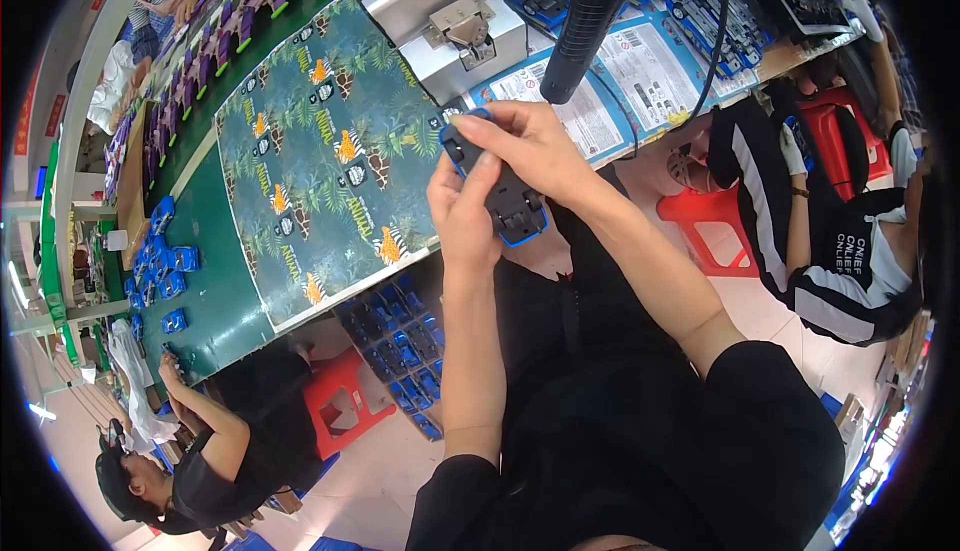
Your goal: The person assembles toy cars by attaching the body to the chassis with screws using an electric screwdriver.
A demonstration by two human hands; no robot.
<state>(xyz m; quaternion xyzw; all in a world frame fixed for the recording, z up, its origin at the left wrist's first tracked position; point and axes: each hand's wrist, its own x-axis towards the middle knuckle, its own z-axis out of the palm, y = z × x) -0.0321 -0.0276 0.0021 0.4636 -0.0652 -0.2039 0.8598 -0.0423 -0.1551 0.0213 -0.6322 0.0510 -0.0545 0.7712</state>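
A toy car (517,213) with a black underside and blue edges is tilted upside down between my two hands, above the table's near edge. My left hand (465,213) is wrapped round its left side, the thumb lying on the black base. From the right, my right hand (540,149) grips the far end, its thumb close to a wheel. Beyond them stands a silver metal fixture (455,36) with a small clamp-like block. A black cylindrical tool (583,31) with a cable hangs just beyond my right hand.
Animal-print sheeting (335,166) covers the table at left, beside a green surface (215,301) with blue parts. Printed cards (640,66) and rows of blue toy cars (715,26) lie at far right. Co-workers sit on both sides near red stools (345,401). A tray of cars (400,341) sits below.
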